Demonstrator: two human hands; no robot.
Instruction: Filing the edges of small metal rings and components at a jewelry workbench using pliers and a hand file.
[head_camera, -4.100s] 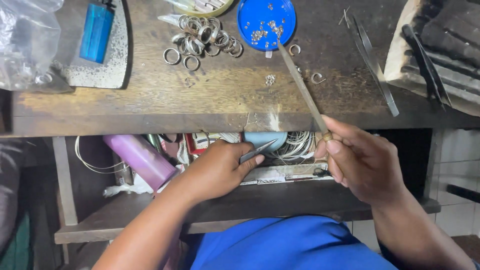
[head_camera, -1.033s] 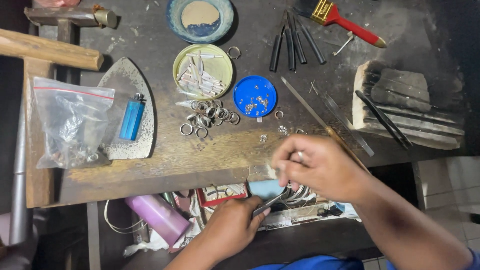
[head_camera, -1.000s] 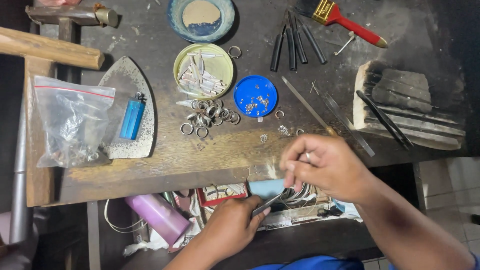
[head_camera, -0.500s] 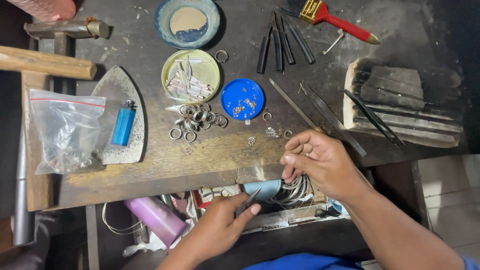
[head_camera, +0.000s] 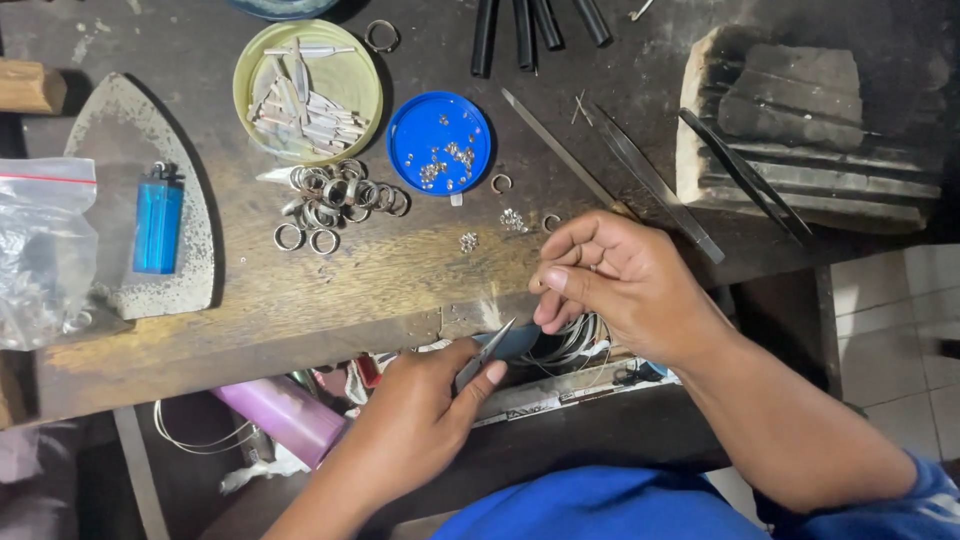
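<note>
Worn, scratched wood on the bench top — matt, stained dark (paler at the edge) — strewn with shiny metal rings, a glossy blue plastic lid, a translucent blue plastic lighter, a crinkled clear plastic bag.

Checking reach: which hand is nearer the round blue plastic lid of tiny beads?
Right. The right hand sits just below-right of the blue lid; the left hand is lower, off the bench edge.

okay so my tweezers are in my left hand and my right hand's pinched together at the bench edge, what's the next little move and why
Probably bring the tweezers up to the right hand. The left hand holds them with tips aimed at the right fingertips, which are pinched just off the bench edge; whatever they hold is too small to see. The tips stand apart from the fingers.
</note>
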